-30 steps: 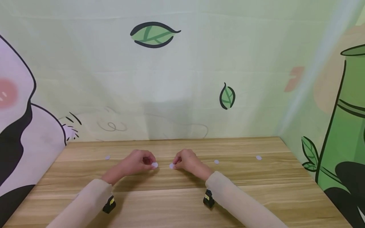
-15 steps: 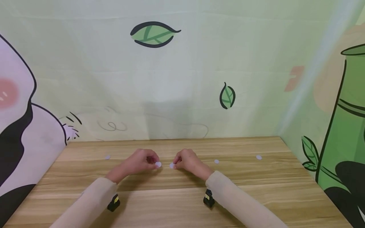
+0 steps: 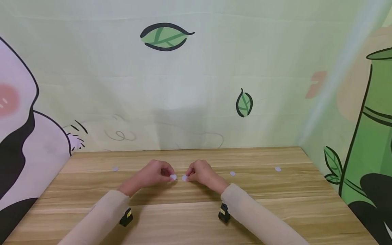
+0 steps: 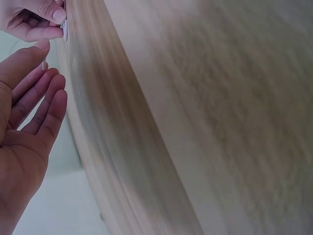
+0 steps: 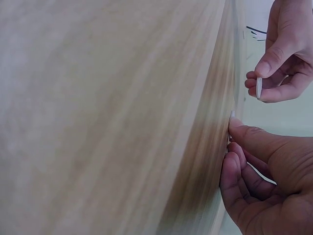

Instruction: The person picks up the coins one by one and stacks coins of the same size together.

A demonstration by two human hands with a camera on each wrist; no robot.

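Between thumb and fingertips my left hand (image 3: 156, 173) pinches a small white disc (image 3: 173, 177), held a little above the wooden table in the head view. Just right of it, my right hand (image 3: 202, 174) pinches a second white disc (image 3: 184, 178) at the table surface. A narrow gap separates the two discs. Seen edge-on in the right wrist view, the left hand's disc (image 5: 259, 88) looks thin and flat. Most of the right hand's disc (image 5: 232, 115) is hidden there by the thumb.
More white discs lie flat on the wooden table (image 3: 171, 217): one at the left (image 3: 115, 169), one right of my right hand (image 3: 232, 173) and one farther right (image 3: 278, 169). Behind the table hangs a printed cloth backdrop (image 3: 196, 85).
My left hand has moved right with its disc, bringing it closer to the disc in my right hand. The right hand and the discs on the table have stayed in place.
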